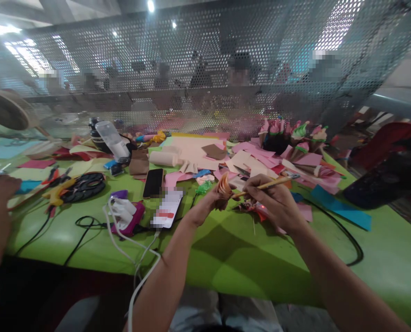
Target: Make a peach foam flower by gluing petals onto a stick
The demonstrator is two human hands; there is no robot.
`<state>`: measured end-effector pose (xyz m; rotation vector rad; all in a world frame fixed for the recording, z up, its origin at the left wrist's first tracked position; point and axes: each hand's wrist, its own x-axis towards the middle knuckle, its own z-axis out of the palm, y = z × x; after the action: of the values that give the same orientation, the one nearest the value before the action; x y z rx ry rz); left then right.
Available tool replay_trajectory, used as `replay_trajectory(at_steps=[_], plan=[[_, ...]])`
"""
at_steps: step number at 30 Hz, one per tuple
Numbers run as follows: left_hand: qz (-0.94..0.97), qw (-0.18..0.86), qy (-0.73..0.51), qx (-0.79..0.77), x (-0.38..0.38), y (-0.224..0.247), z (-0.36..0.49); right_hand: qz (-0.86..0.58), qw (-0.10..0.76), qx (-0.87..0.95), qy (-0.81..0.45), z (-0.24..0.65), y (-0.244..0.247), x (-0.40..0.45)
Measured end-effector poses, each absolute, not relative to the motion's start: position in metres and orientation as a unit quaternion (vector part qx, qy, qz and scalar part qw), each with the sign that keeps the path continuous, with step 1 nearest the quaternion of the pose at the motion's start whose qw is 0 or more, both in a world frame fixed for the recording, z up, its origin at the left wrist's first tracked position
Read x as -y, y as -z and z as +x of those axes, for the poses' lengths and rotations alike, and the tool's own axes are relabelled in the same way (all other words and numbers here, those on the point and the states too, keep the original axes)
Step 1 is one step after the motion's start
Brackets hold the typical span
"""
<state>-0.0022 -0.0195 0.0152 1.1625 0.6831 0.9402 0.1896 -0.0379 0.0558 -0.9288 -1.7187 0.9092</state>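
Observation:
My left hand (pixel 216 201) is closed around the base of a peach-coloured layered swirl (pixel 223 184), which looks like folded foam or paper and points upward. A thin wooden stick (pixel 265 185) with a greyish far end is gripped in my right hand (pixel 272 203). The stick's near tip meets or almost meets the lower part of the swirl; exact contact cannot be made out. Under and behind my right hand lie small crumpled pieces with a red light (pixel 262 207) among them. A green crumpled piece (pixel 204 186) is just left of the swirl.
Colored sheets (pixel 194 150) crowd the back beside finished swirl cones (pixel 299 131). To the left are a lit phone (pixel 169 210), a dark phone (pixel 153 183), a magenta power strip (pixel 139 214), cables and a yellow glue gun (pixel 55 194). Another person's hand (pixel 1 186) is far left. A dark bottle (pixel 385 177) lies right.

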Motion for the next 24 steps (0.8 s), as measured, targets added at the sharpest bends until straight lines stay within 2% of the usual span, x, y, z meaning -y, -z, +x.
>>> replay_trajectory(at_steps=[4,10,15,24], plan=[[0.510,0.693,-0.423,-0.284,0.019,-0.016,-0.003,-0.392,0.475,0.701,-0.360,0.192,-0.056,0.036],[0.494,0.700,-0.431,-0.284,0.017,-0.015,-0.005,-0.379,0.529,0.649,-0.395,0.194,-0.053,0.032],[0.479,0.702,-0.450,-0.274,0.015,-0.011,-0.005,-0.383,0.506,0.661,-0.400,0.190,-0.051,0.033],[0.494,0.668,-0.465,-0.305,0.025,-0.031,-0.002,-0.415,0.499,0.684,-0.333,0.191,-0.048,0.028]])
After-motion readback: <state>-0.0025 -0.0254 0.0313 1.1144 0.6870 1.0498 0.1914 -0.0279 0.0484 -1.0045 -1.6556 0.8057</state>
